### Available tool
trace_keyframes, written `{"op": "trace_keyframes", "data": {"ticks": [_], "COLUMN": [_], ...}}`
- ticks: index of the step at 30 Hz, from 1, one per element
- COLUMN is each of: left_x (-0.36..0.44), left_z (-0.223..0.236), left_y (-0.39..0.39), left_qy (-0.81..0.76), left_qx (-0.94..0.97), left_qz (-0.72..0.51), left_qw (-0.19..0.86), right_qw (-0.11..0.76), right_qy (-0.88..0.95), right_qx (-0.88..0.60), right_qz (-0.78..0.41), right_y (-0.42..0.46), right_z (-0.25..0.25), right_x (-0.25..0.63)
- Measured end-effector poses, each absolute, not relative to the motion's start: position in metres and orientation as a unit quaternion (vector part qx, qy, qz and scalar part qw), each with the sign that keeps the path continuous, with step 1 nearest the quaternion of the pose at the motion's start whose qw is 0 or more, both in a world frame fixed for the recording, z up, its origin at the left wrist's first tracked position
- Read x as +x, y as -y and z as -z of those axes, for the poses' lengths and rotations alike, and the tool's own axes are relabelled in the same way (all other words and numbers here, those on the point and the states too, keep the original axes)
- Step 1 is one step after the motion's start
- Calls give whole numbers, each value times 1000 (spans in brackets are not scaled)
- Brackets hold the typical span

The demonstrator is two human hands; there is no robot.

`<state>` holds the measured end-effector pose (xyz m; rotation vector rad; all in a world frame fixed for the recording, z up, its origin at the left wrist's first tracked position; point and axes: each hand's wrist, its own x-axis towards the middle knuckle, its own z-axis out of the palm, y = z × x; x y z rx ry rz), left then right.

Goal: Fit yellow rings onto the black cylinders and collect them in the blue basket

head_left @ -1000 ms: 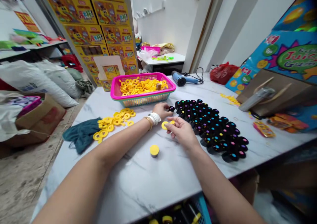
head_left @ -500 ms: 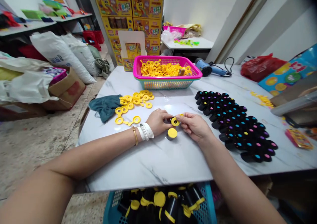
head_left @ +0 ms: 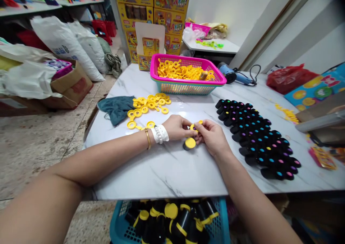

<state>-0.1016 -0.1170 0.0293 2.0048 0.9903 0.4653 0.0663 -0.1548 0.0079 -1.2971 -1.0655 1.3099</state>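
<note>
My left hand (head_left: 176, 128) and my right hand (head_left: 212, 136) meet over the middle of the table, fingers closed around a yellow ring cap (head_left: 193, 127). A dark spot shows in the ring's centre, and my fingers cover most of whatever lies under it. My right thumb presses near the ring's small tab. Just below my fingers stands a black cup with a flat yellow lid (head_left: 190, 143), slightly tilted in view. To the left of my left hand lie several loose yellow ring caps (head_left: 137, 112), some joined in pairs.
Rows of black cups (head_left: 250, 132) with coloured dots stand on the right. Behind is a pink basket (head_left: 188, 81) of yellow rings, with a blue heat gun (head_left: 234, 74) beside it. A teal cloth (head_left: 115, 109) lies left. Below the table edge, a blue basket (head_left: 114, 218) holds lidded cups.
Both hands have drawn closer together, and my right fingers now cover more of the yellow ring cap. The camera view has shifted a little.
</note>
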Motion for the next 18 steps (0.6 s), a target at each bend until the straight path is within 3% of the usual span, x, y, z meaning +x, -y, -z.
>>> {"op": "trace_keyframes", "data": {"ticks": [3, 6, 13, 18], "left_x": [-98, -91, -89, -85], "left_z": [-35, -31, -20, -13], "left_y": [115, 115, 120, 121], "left_qy": [-427, -460, -448, -479], "left_qx": [693, 614, 617, 677], "left_qz": [-167, -199, -225, -245], "left_qw": [557, 609, 607, 502], "right_qw": [474, 475, 469, 470], "right_qy": [436, 437, 420, 410], "right_qx": [-536, -540, -505, -511], "right_qz": [-545, -540, -591, -592], "right_y": [155, 155, 160, 161], "right_z": [-8, -7, -13, -15], "right_x": [65, 63, 69, 69]}}
